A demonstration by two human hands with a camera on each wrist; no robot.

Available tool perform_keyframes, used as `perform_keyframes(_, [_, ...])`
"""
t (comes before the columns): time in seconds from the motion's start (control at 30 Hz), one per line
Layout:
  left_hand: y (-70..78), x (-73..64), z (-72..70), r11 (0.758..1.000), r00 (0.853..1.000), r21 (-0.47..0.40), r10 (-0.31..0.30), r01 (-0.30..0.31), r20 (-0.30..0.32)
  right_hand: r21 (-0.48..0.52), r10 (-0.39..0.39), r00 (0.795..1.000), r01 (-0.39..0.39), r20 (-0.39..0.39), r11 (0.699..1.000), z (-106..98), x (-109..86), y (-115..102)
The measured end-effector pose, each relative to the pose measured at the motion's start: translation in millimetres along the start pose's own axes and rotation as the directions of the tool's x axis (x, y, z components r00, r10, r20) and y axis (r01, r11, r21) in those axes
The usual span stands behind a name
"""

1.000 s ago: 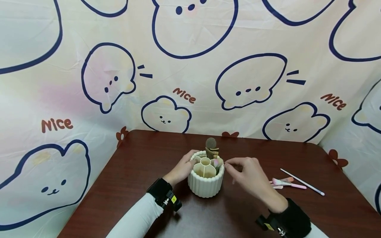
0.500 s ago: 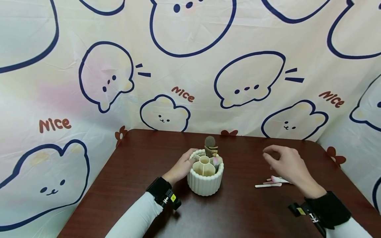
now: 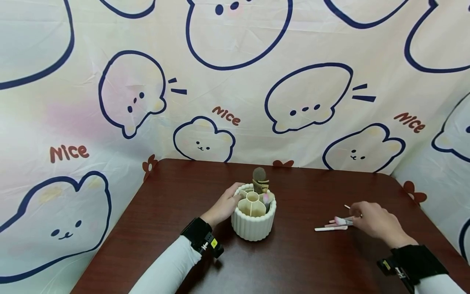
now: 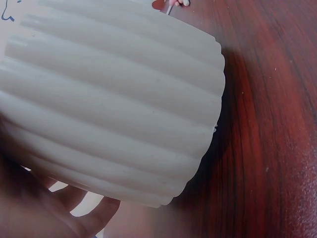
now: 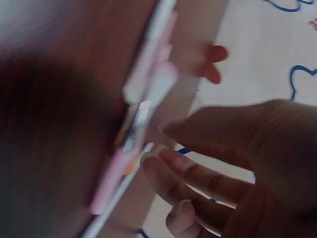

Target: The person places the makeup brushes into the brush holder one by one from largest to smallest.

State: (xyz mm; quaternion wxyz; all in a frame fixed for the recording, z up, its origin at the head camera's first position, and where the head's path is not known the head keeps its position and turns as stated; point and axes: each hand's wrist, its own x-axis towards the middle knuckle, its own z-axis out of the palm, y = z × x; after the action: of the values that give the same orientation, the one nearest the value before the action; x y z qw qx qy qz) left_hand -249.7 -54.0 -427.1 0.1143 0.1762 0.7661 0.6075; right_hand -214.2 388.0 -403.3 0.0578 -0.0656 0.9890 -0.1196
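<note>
A cream, ribbed makeup brush holder (image 3: pixel 253 224) stands upright on the table, its top divided into petal-shaped compartments. My left hand (image 3: pixel 222 207) grips its left side; in the left wrist view, fingers (image 4: pixel 94 218) curve around its far side. Inside the holder, a large round brush (image 3: pixel 259 175) sticks up at the back and a pink-and-white brush (image 3: pixel 267 199) leans at the right. My right hand (image 3: pixel 376 222) is over several loose makeup brushes (image 3: pixel 338 223) at the right. In the blurred right wrist view, its fingers are loosely bent beside a pink-handled brush (image 5: pixel 110 181), nothing visibly between them.
The dark reddish-brown table (image 3: pixel 293 261) carries everything. Behind it hangs a pale cloth backdrop (image 3: pixel 249 94) with bear drawings, meeting the table's far edge. A white-handled brush (image 3: pixel 330 229) lies nearest the holder among the loose ones.
My right hand has moved from beside the holder's rim rightward, then down to the loose brushes, partly covering them. The left hand and holder have stayed in place.
</note>
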Motion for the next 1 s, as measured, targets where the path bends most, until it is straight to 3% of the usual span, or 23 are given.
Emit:
perform_keyframes(0.17, [-1.3,0.6,0.5,1.000,1.000,-0.005,-0.006,0.006,0.007,-0.047,-0.008,0.998,0.011,0.063,0.999,17.3,-1.9,10.9])
perform_keyframes(0.33, [-3.9,0.4,2.3,1.000,1.000,-0.011,-0.020,0.020,0.010,-0.075,0.004,0.999,-0.001,0.046,0.997,25.7,-4.1,12.4])
perform_keyframes(0.5, [-3.2,-0.1,3.0,1.000,1.000,-0.007,-0.026,0.026,0.005,-0.094,-0.024,1.000,0.024,0.009,0.995,20.3,-6.1,8.0])
perform_keyframes(0.67, [-1.2,-0.1,2.2,1.000,1.000,-0.015,-0.014,0.014,0.007,-0.054,-0.091,0.992,0.086,-0.090,0.995,6.1,-10.6,-8.3])
perform_keyframes(0.83, [-0.8,-0.5,1.2,1.000,1.000,-0.012,-0.011,0.011,0.000,0.027,-0.188,0.957,0.199,-0.221,0.980,-11.6,-11.8,-38.8])
perform_keyframes(1.0, [-0.5,-0.4,0.6,1.000,1.000,-0.009,-0.003,0.003,-0.003,0.060,-0.277,0.878,0.324,-0.390,0.944,-25.9,-15.7,-80.4])
